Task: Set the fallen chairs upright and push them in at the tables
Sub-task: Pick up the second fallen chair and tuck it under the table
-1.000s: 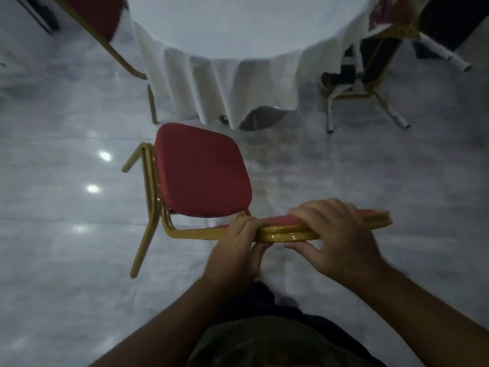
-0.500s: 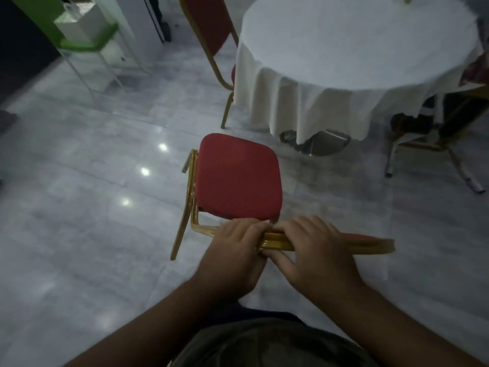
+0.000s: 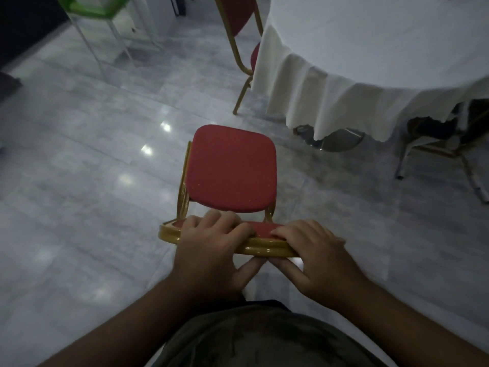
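I have the red chair (image 3: 230, 168) upright, near and left of the draped table (image 3: 370, 49). My left hand (image 3: 211, 245) and right hand (image 3: 315, 250) both clamp its backrest top. Next, I judge, a push far-right tucks it in.

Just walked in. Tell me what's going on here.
A person is standing behind a red-cushioned chair with a gold frame, gripping the top of its backrest with the left hand and the right hand. The chair is upright on the grey floor, its seat pointing toward a round table under a white tablecloth, but it sits clear of the table and is not yet pushed in. Another red chair already stands at the table's left side.
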